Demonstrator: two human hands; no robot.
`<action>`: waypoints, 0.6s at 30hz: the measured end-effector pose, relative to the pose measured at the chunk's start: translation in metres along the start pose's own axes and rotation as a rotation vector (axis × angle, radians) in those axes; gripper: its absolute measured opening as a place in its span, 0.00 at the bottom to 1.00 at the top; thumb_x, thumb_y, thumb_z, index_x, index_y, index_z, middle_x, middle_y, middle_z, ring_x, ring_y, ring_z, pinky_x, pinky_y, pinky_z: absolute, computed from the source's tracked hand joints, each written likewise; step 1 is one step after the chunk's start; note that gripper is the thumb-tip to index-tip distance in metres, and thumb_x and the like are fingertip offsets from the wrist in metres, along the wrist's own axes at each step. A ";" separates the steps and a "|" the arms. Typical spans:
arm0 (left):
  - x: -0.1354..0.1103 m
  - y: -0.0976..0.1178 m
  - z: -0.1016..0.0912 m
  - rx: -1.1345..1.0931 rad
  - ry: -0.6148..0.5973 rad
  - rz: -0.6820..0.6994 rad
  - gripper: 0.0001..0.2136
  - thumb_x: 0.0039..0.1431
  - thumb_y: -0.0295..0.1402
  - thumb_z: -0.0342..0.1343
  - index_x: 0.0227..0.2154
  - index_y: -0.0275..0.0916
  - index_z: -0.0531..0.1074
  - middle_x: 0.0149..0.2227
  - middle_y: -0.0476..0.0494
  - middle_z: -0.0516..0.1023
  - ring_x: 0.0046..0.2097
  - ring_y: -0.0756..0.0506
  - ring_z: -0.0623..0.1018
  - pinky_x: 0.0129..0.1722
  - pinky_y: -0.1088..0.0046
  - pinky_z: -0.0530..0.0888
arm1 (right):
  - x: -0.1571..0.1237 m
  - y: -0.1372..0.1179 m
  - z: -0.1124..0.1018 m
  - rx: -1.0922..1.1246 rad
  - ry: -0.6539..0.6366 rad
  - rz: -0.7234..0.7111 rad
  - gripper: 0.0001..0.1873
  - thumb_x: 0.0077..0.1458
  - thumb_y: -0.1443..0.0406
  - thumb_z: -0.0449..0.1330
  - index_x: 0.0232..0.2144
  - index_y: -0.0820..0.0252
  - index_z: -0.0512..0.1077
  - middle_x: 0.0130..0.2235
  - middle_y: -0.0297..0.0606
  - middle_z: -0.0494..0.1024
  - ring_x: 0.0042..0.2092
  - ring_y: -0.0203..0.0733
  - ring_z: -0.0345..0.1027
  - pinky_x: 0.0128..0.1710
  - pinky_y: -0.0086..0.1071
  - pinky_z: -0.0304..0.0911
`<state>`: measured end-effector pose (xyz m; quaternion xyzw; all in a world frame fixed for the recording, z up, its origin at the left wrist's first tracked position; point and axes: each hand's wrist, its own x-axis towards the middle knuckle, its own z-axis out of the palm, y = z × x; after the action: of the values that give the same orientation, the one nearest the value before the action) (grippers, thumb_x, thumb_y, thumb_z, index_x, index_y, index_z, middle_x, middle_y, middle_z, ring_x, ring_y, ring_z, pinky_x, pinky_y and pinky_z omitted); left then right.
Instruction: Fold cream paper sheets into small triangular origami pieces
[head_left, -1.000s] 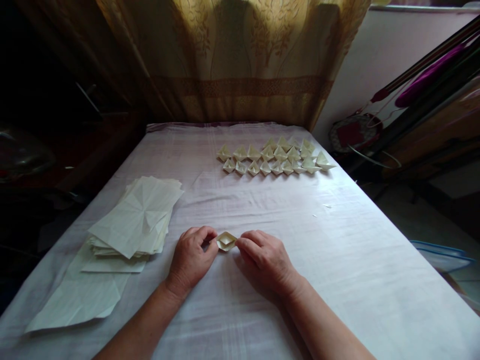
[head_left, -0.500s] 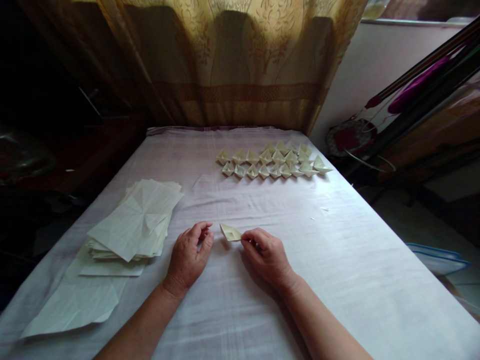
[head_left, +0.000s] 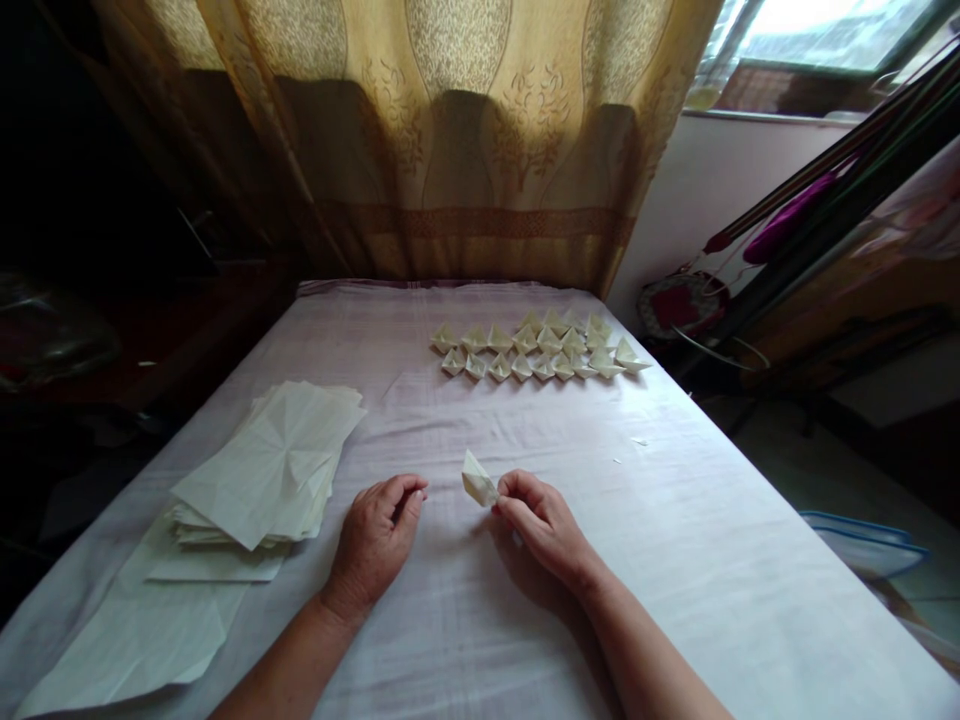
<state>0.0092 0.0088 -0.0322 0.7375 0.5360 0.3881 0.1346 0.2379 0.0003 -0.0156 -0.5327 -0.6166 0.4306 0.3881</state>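
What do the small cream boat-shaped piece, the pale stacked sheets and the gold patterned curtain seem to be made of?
Small cream boat-shaped piece: probably thin matte paper, given its sharp folded edges and flat facets.
Pale stacked sheets: likely similar matte paper; thin edges and fold lines show on top.
Gold patterned curtain: apparently fabric with slight sheen, hanging in soft folds; fibre unclear.

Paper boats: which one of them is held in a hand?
The single boat pinched at one end by the right hand; the other boats stand untouched in rows, nearer the curtain.
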 end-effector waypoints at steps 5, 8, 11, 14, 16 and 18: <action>0.000 0.000 0.000 0.000 -0.008 0.010 0.09 0.62 0.35 0.49 0.35 0.43 0.75 0.32 0.48 0.82 0.35 0.45 0.81 0.39 0.68 0.75 | 0.001 0.000 -0.002 0.009 -0.019 0.029 0.06 0.49 0.63 0.50 0.25 0.56 0.64 0.21 0.27 0.64 0.23 0.33 0.56 0.24 0.25 0.54; 0.000 0.000 0.001 -0.002 -0.011 0.016 0.10 0.62 0.35 0.49 0.35 0.43 0.75 0.31 0.48 0.82 0.35 0.45 0.80 0.38 0.69 0.75 | 0.001 0.006 0.002 -0.010 0.048 -0.022 0.06 0.51 0.62 0.51 0.24 0.56 0.64 0.22 0.28 0.65 0.24 0.33 0.57 0.24 0.25 0.55; 0.001 -0.002 0.002 -0.002 -0.009 0.024 0.09 0.61 0.35 0.49 0.34 0.43 0.75 0.32 0.48 0.82 0.35 0.45 0.81 0.38 0.69 0.74 | 0.001 0.011 0.010 -0.069 0.181 -0.117 0.08 0.53 0.62 0.53 0.25 0.57 0.67 0.23 0.29 0.69 0.25 0.34 0.61 0.26 0.25 0.58; 0.001 -0.003 0.002 -0.011 -0.002 0.017 0.09 0.61 0.35 0.50 0.35 0.43 0.76 0.32 0.48 0.82 0.35 0.45 0.81 0.38 0.69 0.75 | 0.001 0.014 0.016 -0.167 0.286 -0.192 0.08 0.54 0.62 0.55 0.27 0.58 0.71 0.25 0.32 0.74 0.27 0.35 0.66 0.29 0.26 0.61; 0.001 -0.003 0.002 -0.028 0.000 0.004 0.09 0.60 0.35 0.50 0.35 0.43 0.76 0.31 0.48 0.82 0.34 0.45 0.81 0.38 0.69 0.75 | 0.000 0.016 0.017 -0.217 0.343 -0.216 0.08 0.55 0.63 0.55 0.29 0.58 0.73 0.27 0.33 0.76 0.27 0.35 0.68 0.30 0.26 0.62; 0.002 -0.004 0.002 -0.049 0.000 -0.018 0.09 0.60 0.35 0.51 0.35 0.42 0.76 0.31 0.48 0.82 0.34 0.45 0.81 0.38 0.70 0.75 | 0.000 0.019 0.018 -0.252 0.383 -0.221 0.08 0.56 0.63 0.56 0.30 0.58 0.74 0.28 0.34 0.78 0.28 0.36 0.70 0.30 0.27 0.64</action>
<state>0.0082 0.0123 -0.0349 0.7291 0.5330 0.3998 0.1565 0.2275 -0.0010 -0.0391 -0.5782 -0.6349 0.1966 0.4731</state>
